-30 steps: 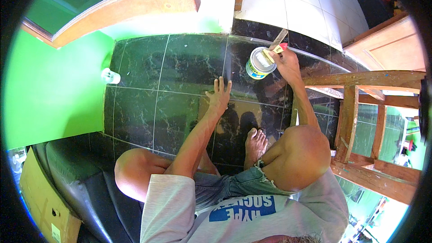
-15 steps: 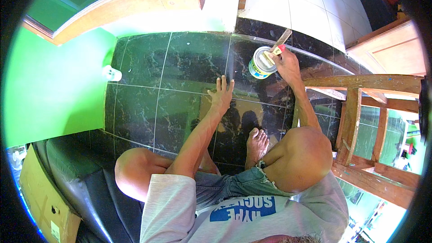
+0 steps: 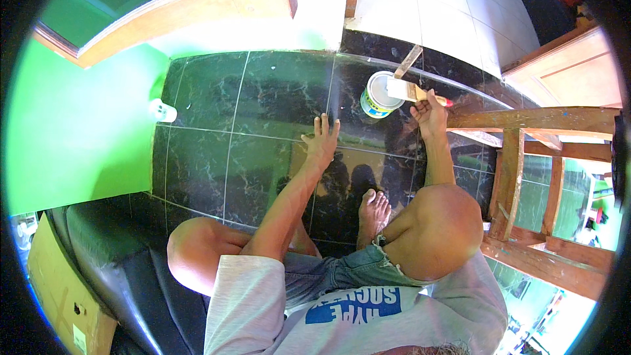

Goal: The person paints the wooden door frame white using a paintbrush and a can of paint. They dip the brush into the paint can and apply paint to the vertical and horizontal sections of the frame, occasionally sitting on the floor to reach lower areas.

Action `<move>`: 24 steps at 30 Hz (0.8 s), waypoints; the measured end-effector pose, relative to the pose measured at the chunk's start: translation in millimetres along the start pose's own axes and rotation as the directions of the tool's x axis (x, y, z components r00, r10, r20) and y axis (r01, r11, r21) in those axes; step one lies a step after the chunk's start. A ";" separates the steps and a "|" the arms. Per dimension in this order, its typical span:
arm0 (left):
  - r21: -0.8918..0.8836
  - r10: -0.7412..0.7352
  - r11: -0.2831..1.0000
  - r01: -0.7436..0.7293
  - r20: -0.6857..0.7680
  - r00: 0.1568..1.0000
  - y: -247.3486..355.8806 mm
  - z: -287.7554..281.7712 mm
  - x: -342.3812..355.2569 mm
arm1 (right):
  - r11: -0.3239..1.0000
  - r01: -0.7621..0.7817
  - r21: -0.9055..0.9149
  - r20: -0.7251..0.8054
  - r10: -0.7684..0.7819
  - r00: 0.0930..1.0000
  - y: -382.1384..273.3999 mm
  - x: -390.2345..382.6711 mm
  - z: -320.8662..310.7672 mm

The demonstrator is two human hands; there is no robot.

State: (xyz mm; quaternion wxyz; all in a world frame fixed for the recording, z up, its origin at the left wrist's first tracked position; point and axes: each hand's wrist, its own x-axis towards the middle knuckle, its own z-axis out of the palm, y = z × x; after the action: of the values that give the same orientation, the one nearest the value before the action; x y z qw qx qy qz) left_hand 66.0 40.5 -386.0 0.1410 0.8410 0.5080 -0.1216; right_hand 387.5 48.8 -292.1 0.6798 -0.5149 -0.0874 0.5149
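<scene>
A paintbrush (image 3: pixel 413 91) with white bristles and a red-tipped wooden handle is in my right hand (image 3: pixel 430 118), whose fingers close round the handle. The brush points left, its bristles over the top of a paint can (image 3: pixel 376 103). That can is round, with a blue, yellow and white label and pale paint at its mouth. My left hand (image 3: pixel 322 144) is open, fingers spread, over the black tiles left of the can. Whether its palm touches the floor, I cannot tell.
A flat wooden stick (image 3: pixel 409 62) lies behind the can. At the right stands a wooden frame (image 3: pixel 526 120) with paint specks. A white cup (image 3: pixel 163 111) sits by the green wall (image 3: pixel 79 125). A black padded seat (image 3: pixel 138 256) and a cardboard box (image 3: pixel 56 289) are at the lower left.
My right hand has drawn toward me and turned the paintbrush, so its handle now points right and its bristles show over the can's right side. My left hand stays almost still.
</scene>
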 end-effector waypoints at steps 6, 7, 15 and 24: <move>0.006 0.014 1.000 -0.015 0.040 0.999 3.2 -15.9 -3.0 | 0.952 -0.170 0.253 0.113 0.146 0.983 20.6 11.0 -24.2; 0.002 0.015 1.000 -0.015 0.060 0.998 5.1 -26.6 -5.1 | 0.949 -0.172 0.263 0.132 0.142 0.981 20.2 8.9 -23.8; 0.154 0.064 0.988 -0.028 -0.229 0.971 5.3 21.0 -1.1 | 0.893 -0.230 0.386 0.170 0.176 0.969 37.6 5.8 -37.6; -0.084 0.015 0.996 -0.011 0.043 0.999 -12.3 0.4 16.7 | 0.923 0.320 0.212 0.326 -0.375 0.868 -161.1 -67.0 146.5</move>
State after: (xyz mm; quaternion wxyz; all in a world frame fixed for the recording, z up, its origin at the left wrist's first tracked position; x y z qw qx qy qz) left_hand 62.6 59.5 -393.5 0.1878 0.8348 0.5040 -0.1176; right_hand 360.2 95.0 -70.6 0.7708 -0.3346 -0.2626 0.4743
